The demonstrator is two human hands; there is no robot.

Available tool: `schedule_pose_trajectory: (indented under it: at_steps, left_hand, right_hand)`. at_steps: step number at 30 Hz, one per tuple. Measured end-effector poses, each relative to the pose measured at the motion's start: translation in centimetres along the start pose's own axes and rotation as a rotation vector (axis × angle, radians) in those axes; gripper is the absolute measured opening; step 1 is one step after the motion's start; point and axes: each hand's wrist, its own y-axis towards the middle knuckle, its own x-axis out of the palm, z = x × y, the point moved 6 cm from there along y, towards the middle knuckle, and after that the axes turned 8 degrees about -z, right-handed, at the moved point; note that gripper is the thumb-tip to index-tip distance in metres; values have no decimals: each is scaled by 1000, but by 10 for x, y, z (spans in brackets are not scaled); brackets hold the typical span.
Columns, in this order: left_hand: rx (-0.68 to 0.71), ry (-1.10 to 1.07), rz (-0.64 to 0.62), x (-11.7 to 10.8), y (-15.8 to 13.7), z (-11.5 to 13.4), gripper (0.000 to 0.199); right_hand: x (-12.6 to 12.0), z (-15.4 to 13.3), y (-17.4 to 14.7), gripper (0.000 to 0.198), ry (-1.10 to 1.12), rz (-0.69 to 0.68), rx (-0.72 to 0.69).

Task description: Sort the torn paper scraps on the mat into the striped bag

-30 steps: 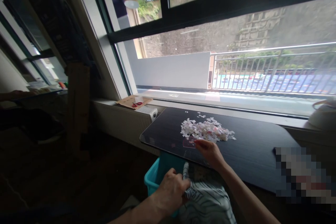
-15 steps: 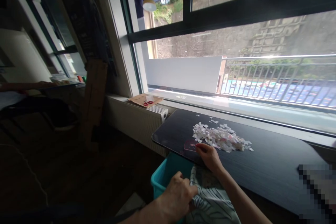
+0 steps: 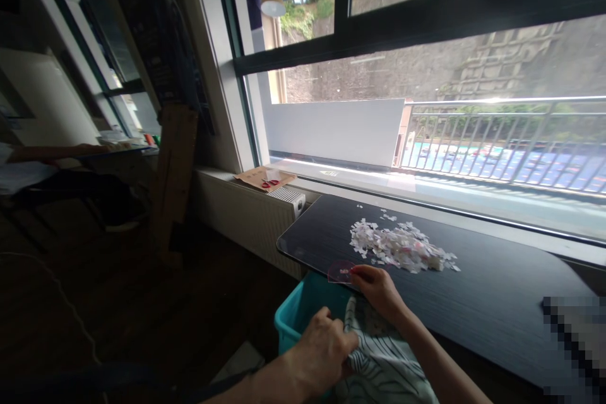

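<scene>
My right hand [image 3: 376,287] pinches a clear, flat plastic scraper [image 3: 337,273] with a pinkish-red edge. The scraper lies at the near edge of the dark table, close above the bin opening, with a few small light marks or scraps showing on it. Behind it on the table is a heap of small torn white paper pieces [image 3: 402,246]. My left hand [image 3: 326,344] is closed at the rim of a turquoise bin [image 3: 290,319] below the table edge; its fingertips are partly hidden. Patterned light fabric [image 3: 383,353] lies right against that hand.
The dark table [image 3: 492,290] runs along the window. A radiator [image 3: 246,214] stands to its left, with red-handled scissors [image 3: 270,183] on brown paper [image 3: 246,177]. A blurred-out object [image 3: 572,341] sits at the right edge. Another person's arm [image 3: 57,151] shows far left.
My right hand has drawn the scraper slightly toward me, from beside the paper heap to the table's near edge. The left hand keeps its place at the bin.
</scene>
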Motion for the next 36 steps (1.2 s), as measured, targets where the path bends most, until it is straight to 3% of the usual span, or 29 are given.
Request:
schedule_pose_trajectory:
  at_steps: [5,9,11,16,20,23,27,30,34,36]
  left_hand:
    - [71,29,-28,11,-4,21,25]
    - [154,72,-102,49,7,46,27]
    - [178,106,-145,71,13,52,15]
    - [162,103,-183,96,14,48,16]
    - [113,57,-292,101,8,43,26]
    - [44,31,-313,97,6,41,30]
    - [7,-3,-284,91,2,42,32]
    - [38,-21,-273,94,2,44,41]
    - [82,-19,-208,103,4,41,42]
    - [99,-17,-153,107,4,39,47]
  right_hand:
    - [-43,19,-10,26,20,84,51]
    - [-78,42,-28,30,57,193,112]
    - [-85,47,-37,30,84,225,123]
    - [-86,46,-47,36,159,276,115]
    - [-91,38,-57,37,192,274,105]
    - [-95,29,-86,30,153,250,94]
    - [-85,21,-135,27,-202,27,23]
    - [-83,34,-160,29,-356,59,23]
    - [-62,63,-164,35,-554,-66,108]
    - [-47,72,-161,35,-550,-150,139]
